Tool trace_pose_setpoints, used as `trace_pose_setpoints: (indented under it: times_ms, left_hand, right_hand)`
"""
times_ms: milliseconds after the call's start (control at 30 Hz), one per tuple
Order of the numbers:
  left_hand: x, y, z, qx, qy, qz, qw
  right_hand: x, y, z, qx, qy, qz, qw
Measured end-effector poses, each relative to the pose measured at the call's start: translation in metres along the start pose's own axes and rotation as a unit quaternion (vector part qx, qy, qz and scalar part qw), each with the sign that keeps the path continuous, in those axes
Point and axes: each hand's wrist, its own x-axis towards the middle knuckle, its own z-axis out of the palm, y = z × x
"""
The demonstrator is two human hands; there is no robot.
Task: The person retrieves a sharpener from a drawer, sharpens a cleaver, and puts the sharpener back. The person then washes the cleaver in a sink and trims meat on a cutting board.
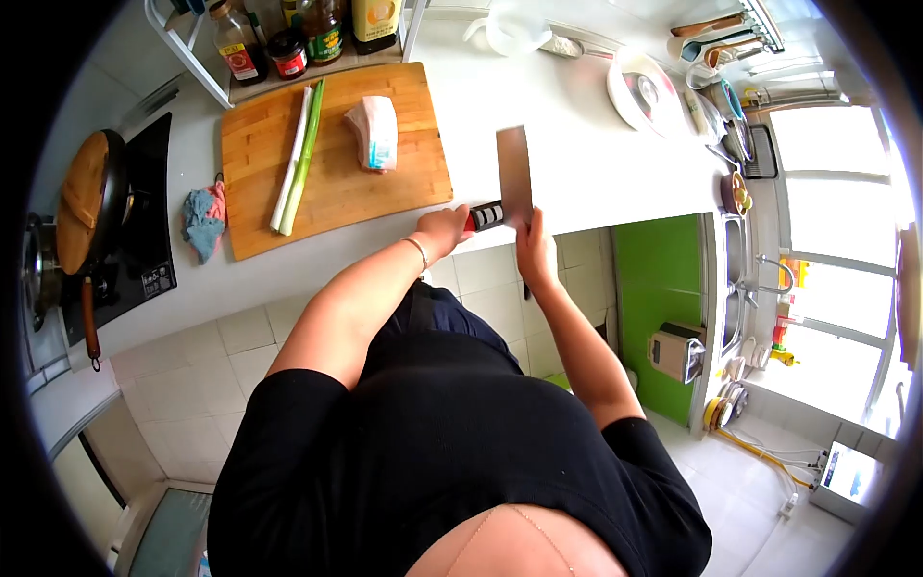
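Observation:
My left hand (442, 231) is wrapped round a red and black knife sharpener (486, 215) at the counter's front edge. In my right hand (536, 248) is the handle of a cleaver, whose broad blade (514, 173) points away from me beside the sharpener. Whether blade and sharpener touch, I cannot tell. To the left lies a wooden cutting board (250, 154). On it rest a long green and white leek or scallion (303, 159) and a block of pale meat (375, 133) with a blue mark.
Sauce bottles (240, 48) stand on a rack behind the board. A cloth (204, 221) lies left of it, near a hob with a lidded pan (91, 202). At the right are a white bowl (646, 91) and the sink (734, 260).

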Motion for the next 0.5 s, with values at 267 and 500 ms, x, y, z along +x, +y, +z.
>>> trace_pose_setpoints:
  times_ms: [267, 500]
  left_hand:
    - [-0.003, 0.002, -0.004, 0.012, 0.01, 0.003, 1.0]
    - [0.001, 0.0, 0.004, 0.007, 0.022, 0.002, 1.0]
  right_hand:
    - [0.022, -0.007, 0.031, -0.023, -0.031, 0.002, 0.999]
    - [0.015, -0.011, 0.031, -0.076, -0.049, 0.029, 0.995]
